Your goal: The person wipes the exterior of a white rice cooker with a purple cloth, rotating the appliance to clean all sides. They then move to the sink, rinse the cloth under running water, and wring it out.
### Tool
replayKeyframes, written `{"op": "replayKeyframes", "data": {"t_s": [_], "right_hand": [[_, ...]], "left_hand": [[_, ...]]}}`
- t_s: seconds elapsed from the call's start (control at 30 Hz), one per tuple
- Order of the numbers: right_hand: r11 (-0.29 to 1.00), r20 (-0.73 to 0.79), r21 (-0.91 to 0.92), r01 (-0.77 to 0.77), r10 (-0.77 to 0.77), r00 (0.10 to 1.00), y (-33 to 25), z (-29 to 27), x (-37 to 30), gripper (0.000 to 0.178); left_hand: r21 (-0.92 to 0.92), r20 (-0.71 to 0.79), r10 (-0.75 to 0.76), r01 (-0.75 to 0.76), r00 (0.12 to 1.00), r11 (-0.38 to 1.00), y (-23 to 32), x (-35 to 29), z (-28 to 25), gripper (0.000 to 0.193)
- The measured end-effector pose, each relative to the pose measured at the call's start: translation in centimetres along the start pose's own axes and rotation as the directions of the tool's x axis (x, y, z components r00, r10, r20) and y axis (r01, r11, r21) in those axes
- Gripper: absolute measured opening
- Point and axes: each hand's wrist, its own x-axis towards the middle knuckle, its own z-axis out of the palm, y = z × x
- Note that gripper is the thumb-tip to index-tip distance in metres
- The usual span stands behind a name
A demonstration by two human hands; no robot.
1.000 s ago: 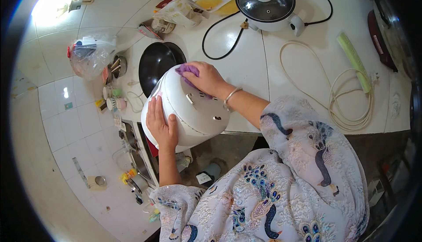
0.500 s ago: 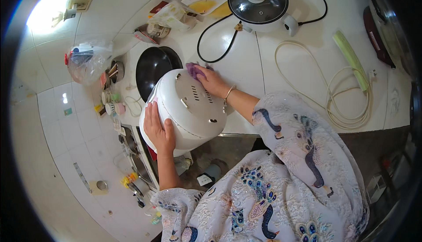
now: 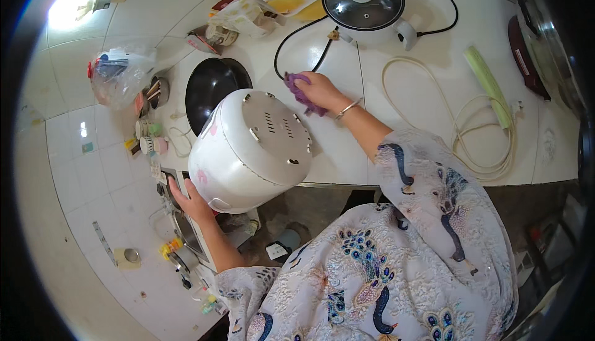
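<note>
A white rice cooker (image 3: pixel 248 155) with faint pink flower prints lies tipped on its side near the counter's front edge. Its underside faces up and to the right, showing vent slots and small feet. My left hand (image 3: pixel 195 203) is against the cooker's lower left side, fingers stretched and thumb apart; whether it bears any weight I cannot tell. Bunched in my right hand (image 3: pixel 323 93) is a purple cloth (image 3: pixel 302 98), held over the white countertop (image 3: pixel 338 130) just right of the cooker and apart from it.
Behind the cooker sits a black pan (image 3: pixel 214 90). An electric pot (image 3: pixel 362 6) with a glass lid and black cord stands farther back. To the right lie a coiled pale cable (image 3: pixel 489 170) and a long green vegetable (image 3: pixel 486 80). Packets (image 3: pixel 245 15) line the wall.
My right hand has drawn the cloth off the cooker's underside, rightward and up. My left hand has slid down and left along the cooker, which has turned and shifted slightly left.
</note>
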Motion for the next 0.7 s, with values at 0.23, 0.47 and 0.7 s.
{"op": "replayKeyframes", "data": {"t_s": [0.23, 0.47, 0.7], "right_hand": [[0.776, 0.09, -0.603, 0.186, -0.166, 0.982, 2.2, 0.7, 0.6, 0.028], [0.275, -0.178, -0.962, -0.001, -0.619, 0.765, 6.3, -5.4, -3.1, 0.048], [0.136, 0.306, -0.912, 0.386, -0.401, 0.864, 6.5, -1.4, -0.9, 0.049]], "left_hand": [[-0.559, 0.424, -0.5, 0.652, 0.755, 0.512, -2.7, -2.2, 1.4, 0.066], [-0.62, 0.459, -0.476, 0.654, 0.75, 0.433, -4.5, -2.1, 1.2, 0.065], [-0.543, 0.43, -0.533, 0.681, 0.729, 0.492, -3.1, -2.0, 1.2, 0.069]]}}
